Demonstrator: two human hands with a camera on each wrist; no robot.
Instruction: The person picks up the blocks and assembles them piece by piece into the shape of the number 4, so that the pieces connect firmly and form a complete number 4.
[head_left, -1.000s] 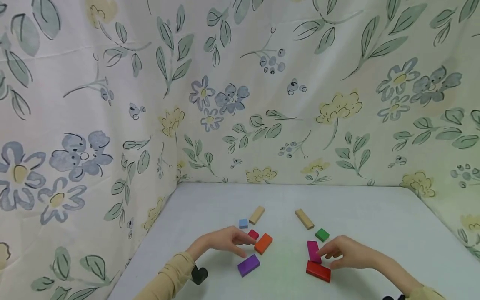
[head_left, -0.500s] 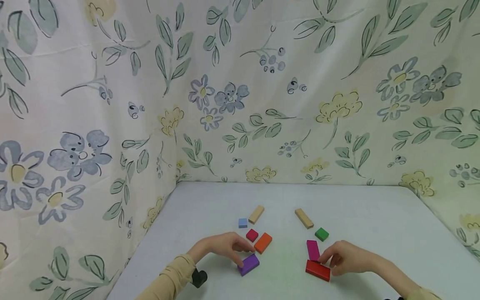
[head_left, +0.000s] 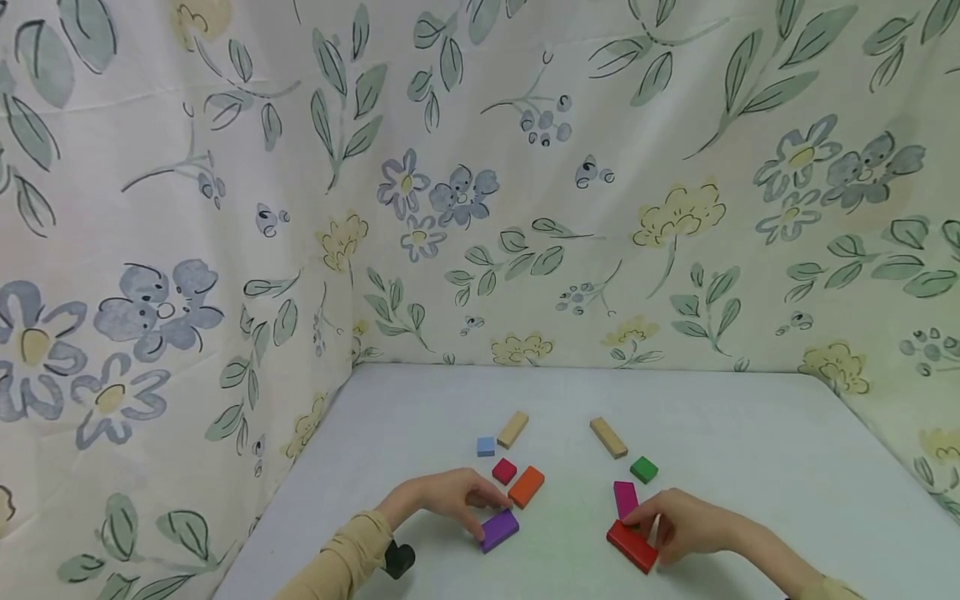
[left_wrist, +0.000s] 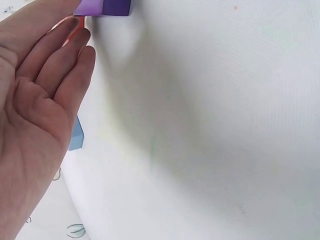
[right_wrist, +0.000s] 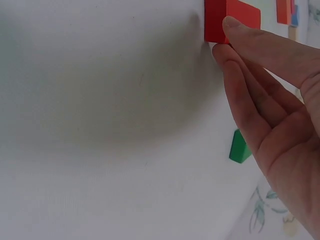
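Note:
In the head view my left hand (head_left: 467,498) holds a purple block (head_left: 500,531), thumb at its near left end and fingertips at its far edge. The left wrist view shows the thumb against the purple block (left_wrist: 107,7), the other fingers loosely bent. My right hand (head_left: 686,527) pinches a red block (head_left: 632,547), which lies aslant just in front of a magenta block (head_left: 626,500). From the right wrist, the thumb presses the face of the red block (right_wrist: 235,20) while other fingertips sit at its lower edge.
Beyond the left hand are an orange block (head_left: 527,487), a small crimson block (head_left: 504,472), a light blue block (head_left: 486,447) and a plain wooden block (head_left: 513,430). A second wooden block (head_left: 608,437) and a green block (head_left: 643,469) lie right. A floral curtain (head_left: 540,292) borders the white table (head_left: 420,400).
The left hand has come down onto the purple block. The right hand has moved from the magenta block nearer to the red block, which has turned clockwise and shifted slightly left.

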